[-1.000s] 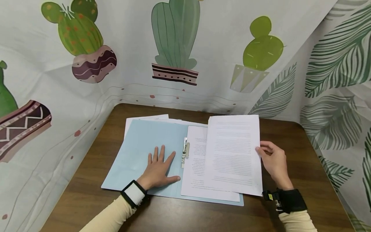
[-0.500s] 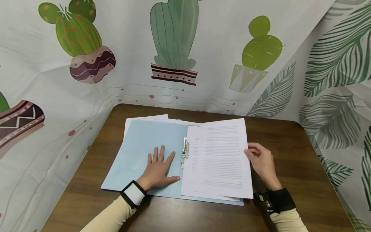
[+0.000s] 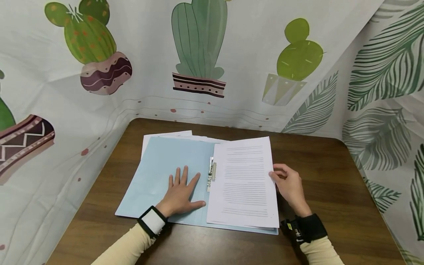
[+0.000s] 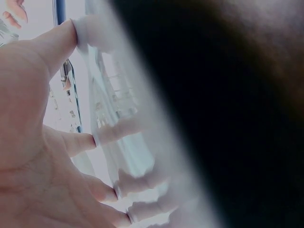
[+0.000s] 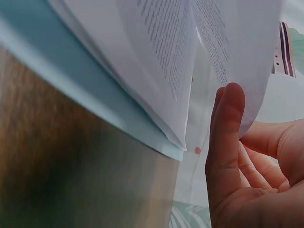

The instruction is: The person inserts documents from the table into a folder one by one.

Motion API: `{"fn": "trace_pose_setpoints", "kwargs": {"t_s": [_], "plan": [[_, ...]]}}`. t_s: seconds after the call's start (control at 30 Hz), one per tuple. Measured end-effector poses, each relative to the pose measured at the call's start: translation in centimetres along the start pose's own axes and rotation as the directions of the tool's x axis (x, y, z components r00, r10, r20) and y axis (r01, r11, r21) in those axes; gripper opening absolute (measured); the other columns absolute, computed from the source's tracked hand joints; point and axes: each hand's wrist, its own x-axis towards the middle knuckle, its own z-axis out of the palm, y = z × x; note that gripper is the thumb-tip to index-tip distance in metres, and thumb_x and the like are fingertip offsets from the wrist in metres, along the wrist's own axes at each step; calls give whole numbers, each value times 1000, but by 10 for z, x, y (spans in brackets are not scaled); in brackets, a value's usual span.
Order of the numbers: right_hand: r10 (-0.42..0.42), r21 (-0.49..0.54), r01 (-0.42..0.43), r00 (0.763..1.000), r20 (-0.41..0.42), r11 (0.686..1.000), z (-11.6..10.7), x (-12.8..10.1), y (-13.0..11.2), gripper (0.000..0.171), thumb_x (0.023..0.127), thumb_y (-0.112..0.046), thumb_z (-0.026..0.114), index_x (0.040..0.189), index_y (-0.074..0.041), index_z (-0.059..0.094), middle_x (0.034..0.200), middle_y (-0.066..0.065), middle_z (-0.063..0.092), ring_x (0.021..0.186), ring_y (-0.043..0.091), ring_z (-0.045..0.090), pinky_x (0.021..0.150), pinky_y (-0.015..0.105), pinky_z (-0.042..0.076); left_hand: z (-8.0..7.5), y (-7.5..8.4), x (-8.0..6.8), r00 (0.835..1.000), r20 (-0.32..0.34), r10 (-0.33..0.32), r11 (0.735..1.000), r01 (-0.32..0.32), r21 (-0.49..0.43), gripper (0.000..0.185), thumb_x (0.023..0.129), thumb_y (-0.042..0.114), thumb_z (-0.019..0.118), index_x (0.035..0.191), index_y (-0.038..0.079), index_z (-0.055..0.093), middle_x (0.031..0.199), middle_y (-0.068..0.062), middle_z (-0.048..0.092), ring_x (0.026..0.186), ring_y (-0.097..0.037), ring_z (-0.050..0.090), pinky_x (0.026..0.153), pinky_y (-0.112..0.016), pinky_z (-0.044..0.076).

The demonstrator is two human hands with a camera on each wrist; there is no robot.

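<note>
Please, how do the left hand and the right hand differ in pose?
The left hand lies flat with spread fingers, while the right hand has bent fingers. The left hand rests on the blue folder; the right hand pinches the edge of a printed sheet. Both have a black band at the wrist.

Small print (image 3: 245, 194) on the raised sheet (image 5: 249, 52), more on the pages (image 5: 159, 61) beneath, none legible

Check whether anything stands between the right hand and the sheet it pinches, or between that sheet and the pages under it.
Nothing visible does: the right hand pinches the sheet directly, and the right wrist view shows an open gap above the pages. The left hand rests aside, on the folder.
</note>
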Motion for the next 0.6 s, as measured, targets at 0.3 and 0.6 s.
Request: {"fn": "trace_pose_setpoints", "kwargs": {"t_s": [0.3,0.6], "plan": [[-5,20,5,1000,14,1000,9,0,-3,33,99,-13,70,131,-8,66,109,18,74,78,25,71,58,31,55,0,0,0,1000,3,-1,1000,1,3,101,82,68,73,159,12,39,165,-34,11,150,-58,3,113,-77,10],[11,26,-12,1000,27,1000,11,0,-3,32,99,-14,70,131,-8,66,109,17,74,79,26,70,60,31,54,0,0,0,1000,2,1,1000,-1,-4,101,83,68,73,159,11,40,165,-34,11,150,-58,2,112,-77,9]]}}
